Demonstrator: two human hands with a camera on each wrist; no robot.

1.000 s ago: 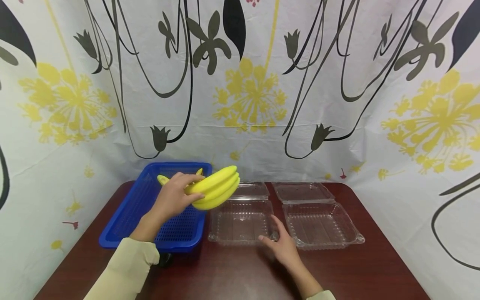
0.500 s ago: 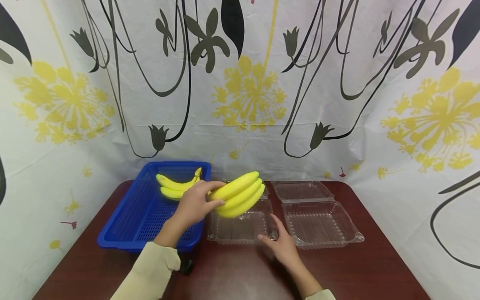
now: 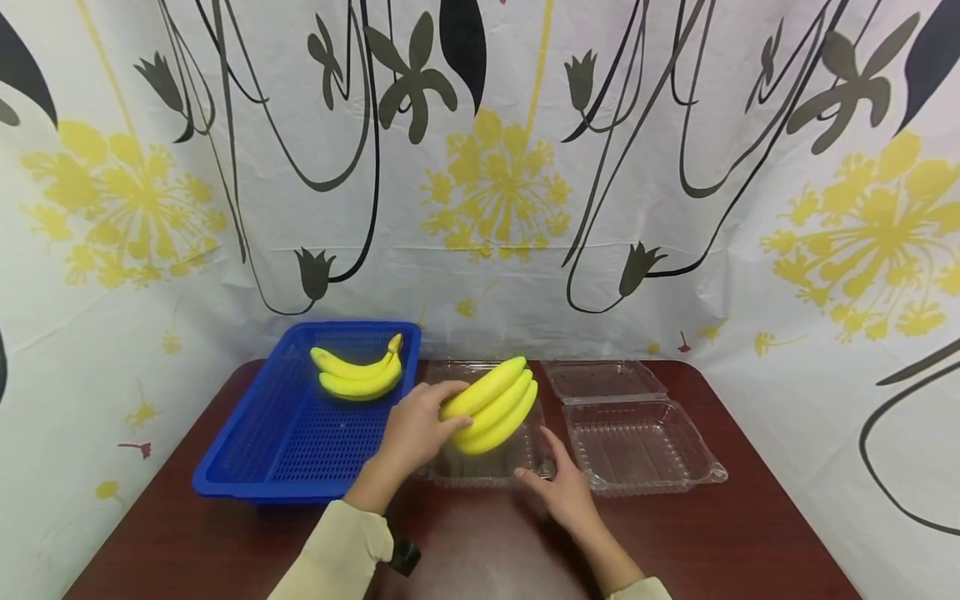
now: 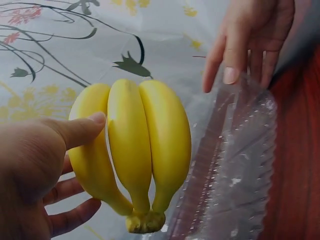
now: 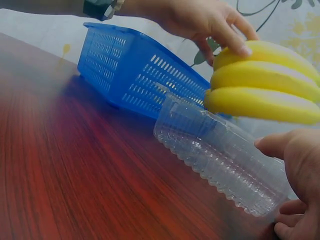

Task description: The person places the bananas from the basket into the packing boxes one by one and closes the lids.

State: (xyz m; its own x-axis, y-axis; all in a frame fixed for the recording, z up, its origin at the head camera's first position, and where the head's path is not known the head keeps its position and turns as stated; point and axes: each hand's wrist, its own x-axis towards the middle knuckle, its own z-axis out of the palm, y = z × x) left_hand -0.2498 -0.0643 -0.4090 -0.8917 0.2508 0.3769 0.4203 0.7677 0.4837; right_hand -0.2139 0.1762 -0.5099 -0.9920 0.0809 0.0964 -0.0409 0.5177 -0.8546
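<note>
My left hand (image 3: 416, 427) grips a bunch of three yellow bananas (image 3: 495, 410), thumb on one side and fingers on the other. The bunch hangs over the left clear plastic clamshell box (image 3: 480, 475), whose lid is folded back behind it. In the left wrist view, the bananas (image 4: 129, 145) point upward with their joined stem at the bottom. Beside the box's front right corner is my right hand (image 3: 564, 492), thumb and fingers spread apart. From the right wrist, the thumb of that hand (image 5: 305, 165) lies right at the rim of the box (image 5: 215, 155).
A blue perforated basket (image 3: 232, 433) stands at the left, with another bunch of bananas (image 3: 360, 383) inside at the back. To the right lies a second opened clear clamshell box (image 3: 645, 450). A patterned curtain (image 3: 510, 292) hangs behind the dark red table (image 3: 480, 550).
My left hand has carried the banana bunch rightward and down, from above the basket's right side to over the left box. The right hand has stayed in place.
</note>
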